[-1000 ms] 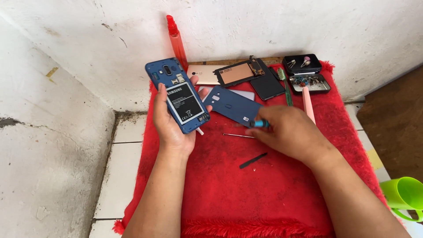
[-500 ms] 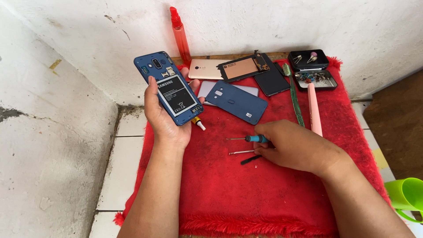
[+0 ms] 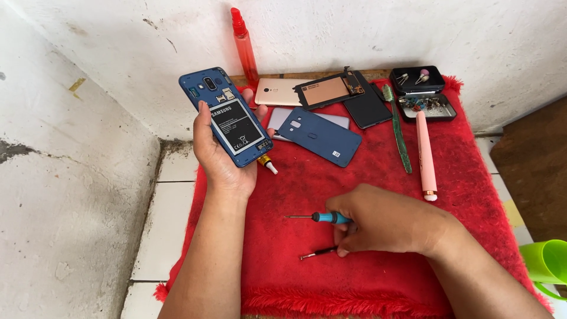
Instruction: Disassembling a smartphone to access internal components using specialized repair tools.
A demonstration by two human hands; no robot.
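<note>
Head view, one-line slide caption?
Left hand holds an opened blue phone; right hand grips a blue-handled screwdriver over a red mat.

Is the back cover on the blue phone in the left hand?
No: the blue phone in the left hand shows its bare black battery, while a blue back cover lies on the red mat.

Bare red mat [image 3: 283, 177] between hands; phone parts [image 3: 319, 136] crowd the back.

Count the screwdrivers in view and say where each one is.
2. The blue-handled screwdriver is in the right hand, tip pointing left. The thin dark screwdriver lies on the red mat under that hand's fingertips. The hand may hide others.
</note>
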